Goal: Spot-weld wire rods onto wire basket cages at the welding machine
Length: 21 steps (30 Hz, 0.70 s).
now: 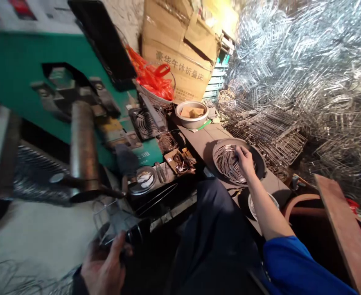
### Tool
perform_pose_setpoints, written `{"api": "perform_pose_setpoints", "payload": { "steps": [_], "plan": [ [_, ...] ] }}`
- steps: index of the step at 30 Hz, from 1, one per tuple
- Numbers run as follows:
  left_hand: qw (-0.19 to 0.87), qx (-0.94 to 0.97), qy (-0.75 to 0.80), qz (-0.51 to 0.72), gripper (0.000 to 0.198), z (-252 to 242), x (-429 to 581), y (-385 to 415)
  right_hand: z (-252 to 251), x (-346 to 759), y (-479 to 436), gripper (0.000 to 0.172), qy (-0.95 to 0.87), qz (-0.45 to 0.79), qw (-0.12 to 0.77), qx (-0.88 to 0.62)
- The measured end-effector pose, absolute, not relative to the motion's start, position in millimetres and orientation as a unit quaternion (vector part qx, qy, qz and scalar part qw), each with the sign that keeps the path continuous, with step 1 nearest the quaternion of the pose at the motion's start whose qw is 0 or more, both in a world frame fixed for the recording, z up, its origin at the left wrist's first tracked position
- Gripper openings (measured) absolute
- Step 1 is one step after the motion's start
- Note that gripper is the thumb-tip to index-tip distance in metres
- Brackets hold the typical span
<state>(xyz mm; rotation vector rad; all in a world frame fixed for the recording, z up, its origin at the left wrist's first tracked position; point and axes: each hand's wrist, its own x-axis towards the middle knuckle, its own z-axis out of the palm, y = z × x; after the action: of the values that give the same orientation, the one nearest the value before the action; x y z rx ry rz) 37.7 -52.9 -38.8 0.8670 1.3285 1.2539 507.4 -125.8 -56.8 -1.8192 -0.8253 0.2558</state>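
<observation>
My right hand (244, 159) reaches into a round grey basin (262, 164) of thin metal wire pieces (228, 162). Its fingers are pinched together at the wires; what lies between them is too small to make out. At the lower left, my left hand (107, 262) is blurred, palm partly up, beside a bent wire frame (102, 215) and a dark machine part (139, 233). Whether its fingers hold the frame cannot be made out.
A green machine (11, 69) with a metal cylinder (84, 143) stands at the left. A bowl (192, 114) sits on the bench's far end. Wire racks (269, 131) pile up at the right, behind a wooden board (343, 229) across a brown tub (303, 200).
</observation>
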Motion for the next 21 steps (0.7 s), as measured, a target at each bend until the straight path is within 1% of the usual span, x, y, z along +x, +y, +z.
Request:
{"api": "perform_pose_setpoints", "payload": {
  "steps": [2, 3, 6, 9, 11, 16, 21],
  "plan": [
    [0.547, 0.374, 0.54, 0.519, 0.064, -46, 34, -61, -37, 483, -110, 0.052, -0.364, 0.144, 0.587, -0.709],
    [0.554, 0.379, 0.53, 0.519, 0.065, -49, 34, -64, -28, 468, -101, 0.051, -0.373, 0.167, 0.597, -0.691],
    [0.562, 0.383, 0.508, 0.529, 0.064, -55, 35, -71, -12, 419, -75, 0.048, -0.421, 0.242, 0.591, -0.644],
    [0.569, 0.378, 0.498, 0.534, 0.065, -57, 33, -73, -11, 366, -53, 0.048, -0.465, 0.32, 0.563, -0.603],
    [0.573, 0.372, 0.498, 0.534, 0.066, -58, 30, -73, -17, 333, -42, 0.049, -0.493, 0.348, 0.541, -0.586],
    [0.585, 0.35, 0.499, 0.534, 0.071, -59, 23, -74, -33, 278, -28, 0.058, -0.562, 0.355, 0.481, -0.572],
    [0.586, 0.346, 0.501, 0.535, 0.072, -62, 22, -73, -43, 269, -18, 0.061, -0.595, 0.367, 0.434, -0.568]
  ]
}}
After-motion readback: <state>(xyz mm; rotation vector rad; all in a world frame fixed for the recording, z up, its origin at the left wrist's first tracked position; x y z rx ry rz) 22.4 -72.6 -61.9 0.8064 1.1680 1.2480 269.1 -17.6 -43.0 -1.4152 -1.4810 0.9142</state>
